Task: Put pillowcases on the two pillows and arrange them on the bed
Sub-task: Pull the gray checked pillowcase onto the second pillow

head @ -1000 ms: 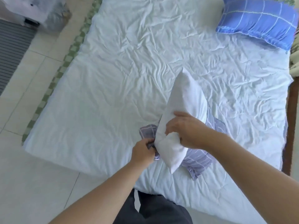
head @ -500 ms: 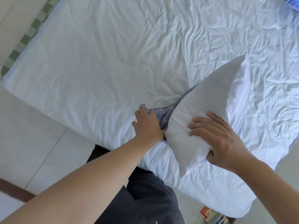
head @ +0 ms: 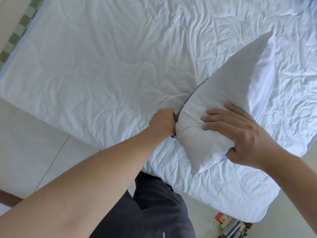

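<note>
Right hand [head: 240, 134] grips white pillow [head: 223, 93] near bed's [head: 103, 66] near edge; left hand [head: 162, 123] clutches pillowcase [head: 184, 103] edge beside it. Tiled floor [head: 25, 143].

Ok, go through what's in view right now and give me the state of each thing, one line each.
White pillow: bare, tilted up off the bed, near end gripped.
Pillowcase: mostly hidden behind the pillow, only a dark edge shows.
Left hand: fingers curled on the pillowcase edge.
Right hand: gripping the pillow's near end, fingers spread on top.
Bed cover: white, wrinkled.
</note>
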